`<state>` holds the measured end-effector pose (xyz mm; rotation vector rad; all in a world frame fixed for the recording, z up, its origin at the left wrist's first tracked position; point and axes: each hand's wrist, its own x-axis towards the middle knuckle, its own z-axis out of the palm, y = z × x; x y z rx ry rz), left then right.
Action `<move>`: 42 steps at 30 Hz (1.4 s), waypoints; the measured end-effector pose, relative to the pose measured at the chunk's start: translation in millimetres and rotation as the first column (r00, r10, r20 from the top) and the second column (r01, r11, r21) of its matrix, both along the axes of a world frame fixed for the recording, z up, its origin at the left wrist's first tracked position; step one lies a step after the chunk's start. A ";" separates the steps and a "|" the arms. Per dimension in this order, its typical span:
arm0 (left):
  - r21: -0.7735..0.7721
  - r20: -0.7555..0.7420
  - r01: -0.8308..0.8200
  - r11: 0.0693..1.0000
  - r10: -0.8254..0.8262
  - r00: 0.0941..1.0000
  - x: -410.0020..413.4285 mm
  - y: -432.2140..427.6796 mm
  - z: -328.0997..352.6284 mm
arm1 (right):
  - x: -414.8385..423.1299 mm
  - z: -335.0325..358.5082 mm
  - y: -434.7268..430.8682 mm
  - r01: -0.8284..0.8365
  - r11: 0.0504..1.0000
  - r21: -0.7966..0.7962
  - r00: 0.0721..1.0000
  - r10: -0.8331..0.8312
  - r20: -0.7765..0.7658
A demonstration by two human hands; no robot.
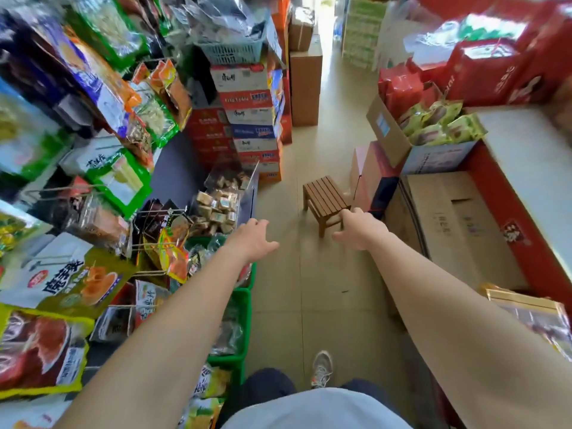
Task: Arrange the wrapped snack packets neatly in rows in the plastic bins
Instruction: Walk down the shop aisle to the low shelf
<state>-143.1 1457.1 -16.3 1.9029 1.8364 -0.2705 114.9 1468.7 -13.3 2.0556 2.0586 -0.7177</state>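
Note:
Small wrapped snack packets [216,209] fill a clear plastic bin [247,198] low on the left shelf, heaped loosely. Green plastic bins [244,305] below it hold more wrapped packets. My left hand [252,239] reaches forward just right of the clear bin, fingers loosely bent, holding nothing. My right hand [359,227] stretches out over the aisle near a small wooden stool [325,199], also holding nothing. Both arms are extended in front of me.
Hanging snack bags [93,72] crowd the left racks. Stacked cartons [250,119] stand behind the bins. Open boxes of green packets [433,125] and flat cardboard [458,224] line the right side. A tiled aisle [309,289] runs between them.

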 end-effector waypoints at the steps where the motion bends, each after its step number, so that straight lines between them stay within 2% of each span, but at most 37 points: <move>1: 0.000 0.015 -0.010 1.000 0.010 1.000 3.7 16.6 0.1 | 3.0 -0.4 18.5 0.001 1.000 -0.003 1.000 -0.001 0.004; 11: -0.009 0.050 -0.056 0.998 0.056 0.997 7.8 181.5 -17.7 | 11.2 -18.0 194.7 -0.038 0.998 -0.057 0.998 0.041 0.048; 21: -0.032 0.092 -0.052 0.998 0.055 0.994 -21.4 377.7 -29.5 | -15.5 -13.5 383.1 -0.014 0.998 -0.063 0.996 0.020 0.085; 30: -0.053 0.088 -0.077 0.996 0.082 0.993 -51.5 515.6 -34.9 | -50.6 -23.1 530.5 -0.073 0.995 -0.073 0.993 0.079 0.092; 37: -0.105 0.081 -0.175 0.979 0.184 0.980 -81.4 629.1 -41.8 | -86.2 -29.8 659.7 -0.133 0.984 -0.121 0.989 0.140 0.057; 42: -0.145 0.097 -0.277 0.950 0.293 0.951 -101.6 692.0 -49.3 | -122.6 -29.6 744.7 -0.241 0.958 -0.157 0.965 0.254 0.071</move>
